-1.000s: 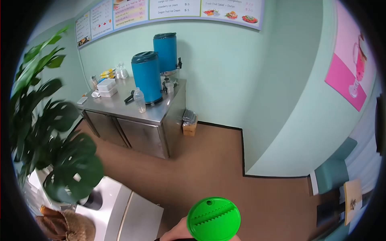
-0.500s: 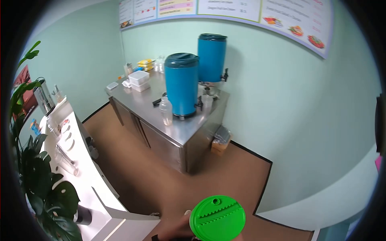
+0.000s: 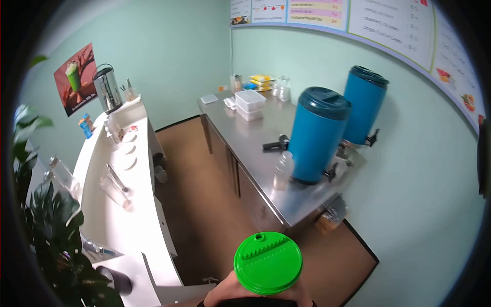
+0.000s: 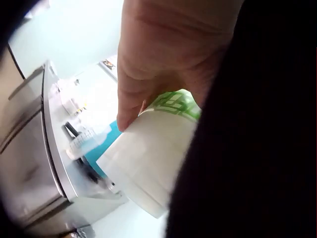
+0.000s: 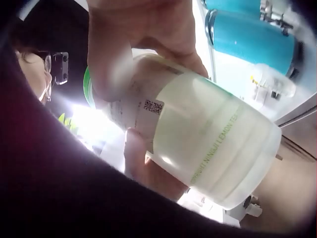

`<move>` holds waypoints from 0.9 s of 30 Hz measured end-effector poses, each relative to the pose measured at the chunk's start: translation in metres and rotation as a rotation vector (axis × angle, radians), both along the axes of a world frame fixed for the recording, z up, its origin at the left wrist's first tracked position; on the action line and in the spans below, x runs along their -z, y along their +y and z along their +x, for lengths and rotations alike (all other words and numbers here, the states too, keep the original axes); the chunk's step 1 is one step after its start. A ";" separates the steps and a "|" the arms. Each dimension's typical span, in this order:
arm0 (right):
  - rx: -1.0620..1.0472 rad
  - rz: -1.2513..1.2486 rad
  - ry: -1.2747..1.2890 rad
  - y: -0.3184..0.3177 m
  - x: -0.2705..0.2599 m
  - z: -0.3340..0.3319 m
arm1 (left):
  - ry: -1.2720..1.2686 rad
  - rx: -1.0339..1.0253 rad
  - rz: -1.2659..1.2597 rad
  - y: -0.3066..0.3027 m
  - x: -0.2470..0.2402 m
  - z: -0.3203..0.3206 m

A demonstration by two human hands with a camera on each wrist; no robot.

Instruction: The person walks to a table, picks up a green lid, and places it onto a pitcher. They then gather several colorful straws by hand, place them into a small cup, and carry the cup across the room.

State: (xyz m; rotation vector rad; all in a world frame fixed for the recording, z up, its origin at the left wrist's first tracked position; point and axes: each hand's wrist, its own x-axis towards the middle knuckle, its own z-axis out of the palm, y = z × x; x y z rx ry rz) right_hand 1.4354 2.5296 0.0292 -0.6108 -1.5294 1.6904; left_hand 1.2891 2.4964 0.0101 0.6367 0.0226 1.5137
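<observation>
Both hands hold a large translucent plastic bottle point(image 5: 208, 134) with a round green lid point(image 3: 268, 263) at the bottom middle of the head view. Across the lid run a toothed ridge and a small round hole. My left hand point(image 4: 168, 44) grips one side, its fingers around the upper part by a green-and-white print. On the other side, my right hand point(image 5: 143, 25) curls its fingers and thumb round the bottle near a label with a square code. Green lettering runs round the lower body. The bottle is held in the air, and the lid hides much of both hands in the head view.
Right of centre, a steel counter point(image 3: 230, 128) carries two blue drink dispensers point(image 3: 319, 135), a clear bottle point(image 3: 283, 171) and stacked plastic boxes point(image 3: 249, 105). A curved white counter point(image 3: 140, 225) with glasses and a steel urn point(image 3: 107, 89) runs along the left, with a leafy plant point(image 3: 51, 220) in front.
The head view has swung left, so the dispensers and steel counter now sit further right and larger, while the white counter has come into view. Both hands keep holding the bottle.
</observation>
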 end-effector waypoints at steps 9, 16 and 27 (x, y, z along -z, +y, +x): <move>-0.261 0.439 0.053 0.189 0.111 -0.046 | 1.026 -0.101 -0.015 0.132 0.022 -0.095; -0.428 -0.288 0.012 0.251 0.067 -0.092 | 1.000 -0.101 -0.337 0.195 0.009 -0.162; -0.252 0.006 -0.015 0.373 0.053 -0.322 | 0.928 -0.428 -0.423 0.294 0.020 -0.363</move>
